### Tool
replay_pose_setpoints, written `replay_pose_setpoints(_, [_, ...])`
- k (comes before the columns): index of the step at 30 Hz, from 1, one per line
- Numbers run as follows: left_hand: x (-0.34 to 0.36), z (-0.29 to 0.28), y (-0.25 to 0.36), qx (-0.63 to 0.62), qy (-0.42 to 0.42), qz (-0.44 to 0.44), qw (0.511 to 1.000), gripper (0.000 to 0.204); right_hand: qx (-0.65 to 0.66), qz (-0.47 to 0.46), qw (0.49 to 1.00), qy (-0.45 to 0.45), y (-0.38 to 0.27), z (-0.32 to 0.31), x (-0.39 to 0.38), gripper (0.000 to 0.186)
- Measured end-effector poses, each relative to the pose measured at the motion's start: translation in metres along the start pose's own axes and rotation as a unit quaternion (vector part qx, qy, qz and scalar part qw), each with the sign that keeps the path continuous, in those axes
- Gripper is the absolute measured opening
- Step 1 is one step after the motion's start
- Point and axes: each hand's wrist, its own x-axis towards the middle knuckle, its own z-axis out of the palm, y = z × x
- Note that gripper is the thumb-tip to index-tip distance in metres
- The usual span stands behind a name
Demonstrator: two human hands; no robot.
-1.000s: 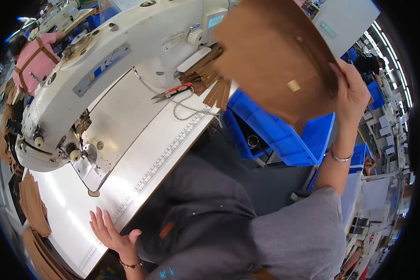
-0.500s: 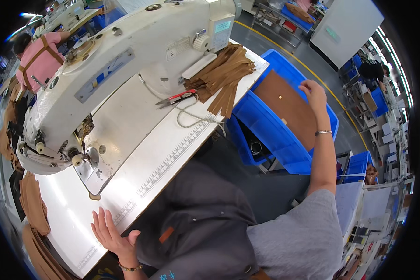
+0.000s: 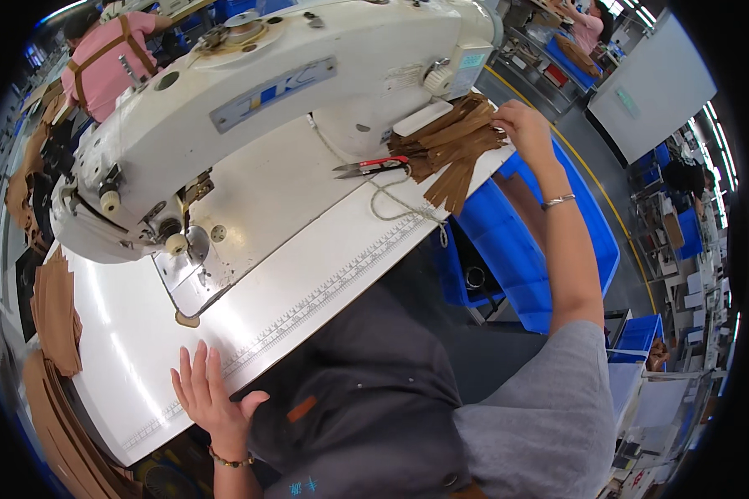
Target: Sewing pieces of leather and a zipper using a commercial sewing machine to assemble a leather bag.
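My right hand (image 3: 524, 129) reaches to the far right end of the machine table. Its fingers pinch together at the ends of a fanned pile of brown leather-like strips (image 3: 449, 141), closed on a strip end there. Beside the pile lie thread snips (image 3: 370, 167) with red on the handle. My left hand (image 3: 212, 391) is open over the near edge of the white table, fingers spread and holding nothing. The white sewing machine (image 3: 183, 108) stands beyond it, its needle area (image 3: 193, 200) with no material under it.
A blue bin (image 3: 508, 249) with a brown panel inside stands right of the table. Brown pieces (image 3: 56, 312) lie at the table's left end, with longer strips (image 3: 58, 424) nearer me. A cord (image 3: 399, 208) trails by the snips. A person in pink (image 3: 112, 62) sits beyond the machine.
My right hand has moved from over the blue bin leftward and up to the strip pile. My left hand stays open near the table edge. The whole view has shifted.
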Motion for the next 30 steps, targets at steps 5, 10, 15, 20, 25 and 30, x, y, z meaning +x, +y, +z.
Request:
replay_pose_setpoints(5, [0.003, -0.006, 0.002, -0.020, -0.016, -0.010, 1.000, 0.096, 0.080, 0.079, 0.994, -0.008, -0.007, -0.011, 0.016, 0.009])
replay_pose_setpoints(10, [0.019, -0.025, 0.002, -0.079, -0.052, -0.057, 0.994, 0.078, 0.098, 0.039, 0.990, 0.095, -0.077, -0.031, 0.023, 0.011])
replay_pose_setpoints(15, [0.053, -0.043, -0.027, -0.274, -0.087, -0.122, 0.950, 0.049, 0.123, -0.220, 0.965, 0.072, -0.183, -0.015, 0.014, 0.020])
replay_pose_setpoints(20, [0.121, -0.003, -0.070, -0.218, -0.050, -0.110, 0.968, 0.041, 0.235, -0.489, 0.840, 0.015, -0.290, 0.031, 0.007, 0.034])
replay_pose_setpoints(25, [0.172, 0.031, -0.075, -0.272, -0.102, -0.167, 0.942, 0.028, 0.285, -0.553, 0.783, 0.025, -0.366, 0.068, 0.017, 0.025])
replay_pose_setpoints(30, [0.164, 0.027, -0.086, -0.268, -0.124, -0.131, 0.946, 0.016, 0.296, -0.599, 0.740, 0.079, -0.389, 0.086, 0.035, 0.015])
